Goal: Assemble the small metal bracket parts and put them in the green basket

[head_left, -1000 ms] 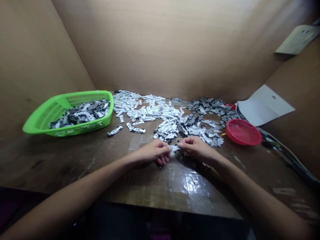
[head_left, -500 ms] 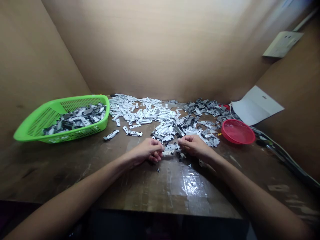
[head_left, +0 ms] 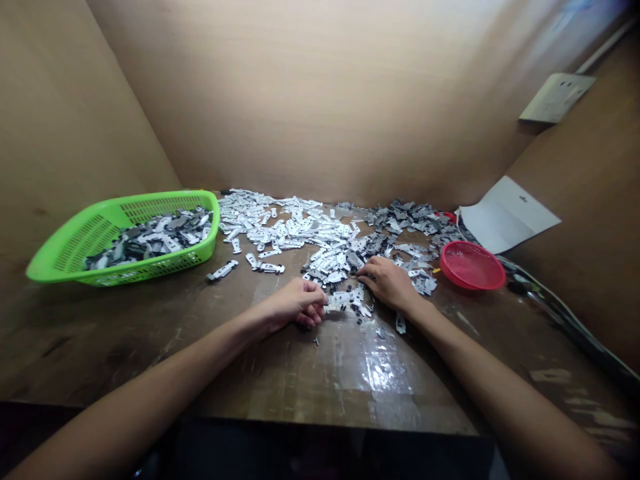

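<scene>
My left hand (head_left: 304,305) is closed, thumb and fingers pinching the left end of a pale toy car part (head_left: 341,297) just above the table. Small black bits lie around that part. To its right, my right hand (head_left: 387,281) rests palm down at the front of a heap of white and grey toy car parts (head_left: 327,260). Its fingers are bent down together into the heap, and whatever is under the fingertips is hidden. Close to my right wrist lies a loose white part (head_left: 401,323). A tiny grey piece (head_left: 316,341) sits in front of my left hand.
A green basket (head_left: 200,253) holding grey and white parts stands at the left. At the right is a red bowl (head_left: 473,265), with a white card (head_left: 507,215) behind it. Dark grey parts (head_left: 410,217) are heaped at the back. Cables (head_left: 565,307) run along the right wall.
My right hand has moved away from the pale part, slightly up and right, and its fingers have gone down into the heap. My left hand has stayed nearly still with its part.
</scene>
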`<act>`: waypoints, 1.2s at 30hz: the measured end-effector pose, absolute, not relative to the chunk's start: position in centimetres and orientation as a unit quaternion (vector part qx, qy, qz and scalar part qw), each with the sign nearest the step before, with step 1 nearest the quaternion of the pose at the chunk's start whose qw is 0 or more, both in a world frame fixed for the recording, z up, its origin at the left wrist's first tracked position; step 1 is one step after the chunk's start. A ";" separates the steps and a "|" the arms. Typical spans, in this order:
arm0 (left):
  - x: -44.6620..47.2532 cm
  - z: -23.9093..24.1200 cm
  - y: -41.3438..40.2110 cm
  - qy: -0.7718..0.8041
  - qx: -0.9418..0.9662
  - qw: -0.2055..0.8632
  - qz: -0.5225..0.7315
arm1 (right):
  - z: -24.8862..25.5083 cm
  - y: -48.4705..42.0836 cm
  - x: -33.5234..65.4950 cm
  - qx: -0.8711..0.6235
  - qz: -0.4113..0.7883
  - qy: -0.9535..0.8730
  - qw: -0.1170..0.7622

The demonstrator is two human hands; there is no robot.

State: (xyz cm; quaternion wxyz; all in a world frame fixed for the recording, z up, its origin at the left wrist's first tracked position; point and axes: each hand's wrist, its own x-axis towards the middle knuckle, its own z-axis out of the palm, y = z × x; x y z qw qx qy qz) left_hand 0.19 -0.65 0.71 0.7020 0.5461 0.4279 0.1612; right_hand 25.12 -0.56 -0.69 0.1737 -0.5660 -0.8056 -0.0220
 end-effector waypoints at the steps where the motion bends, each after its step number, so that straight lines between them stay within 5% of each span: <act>1: 0.2 0.7 -0.6 0.426 0.547 0.702 0.160 | -0.6 -0.5 25.1 -0.566 -0.016 -0.805 0.180; 8: 0.2 0.5 -0.5 0.429 0.549 0.700 0.157 | 0.9 -1.6 25.3 -0.523 0.119 -0.791 0.296; 20: 0.3 0.1 -0.5 0.433 0.557 0.692 0.155 | 2.9 -4.0 23.0 -0.498 0.222 -0.762 0.349; 36: 0.2 -0.4 -0.5 0.419 0.555 0.699 0.166 | 0.9 -4.8 19.9 -0.429 0.145 -0.834 0.315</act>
